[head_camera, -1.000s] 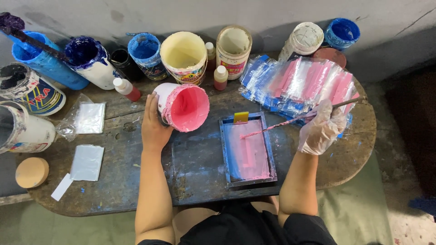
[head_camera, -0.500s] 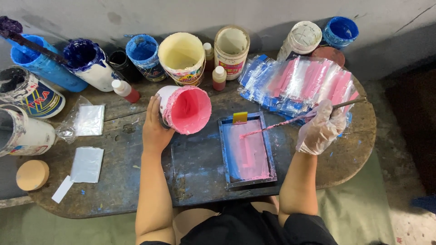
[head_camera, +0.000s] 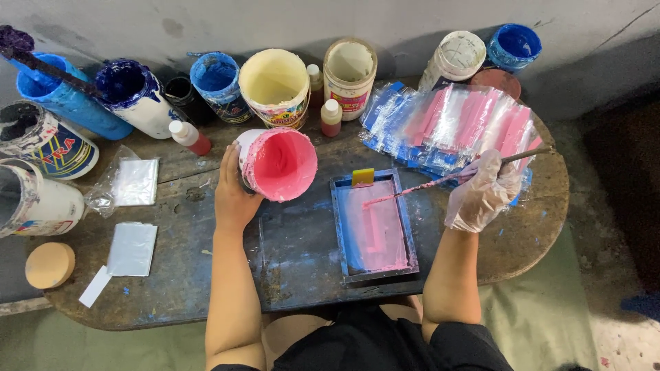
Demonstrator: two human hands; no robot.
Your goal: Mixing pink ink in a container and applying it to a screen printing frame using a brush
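While the left hand (head_camera: pixel 235 196) wraps its fingers around a tipped tub of pink paint (head_camera: pixel 278 163) on the desk (head_camera: pixel 172 288), the gloved right hand (head_camera: pixel 481 192) pinches a thin stick (head_camera: pixel 440 180). Its pink tip is over the blue tray (head_camera: pixel 375 227), just beside the tub.

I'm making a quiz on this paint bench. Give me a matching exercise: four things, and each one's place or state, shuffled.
1. pink paint tub
2. stick
3. shallow tray
4. tan round lid

A. near the table's left edge
B. tilted, gripped by the bare left hand
C. flat between the arms
D. held by the gloved right hand

Pairs: 1-B, 2-D, 3-C, 4-A
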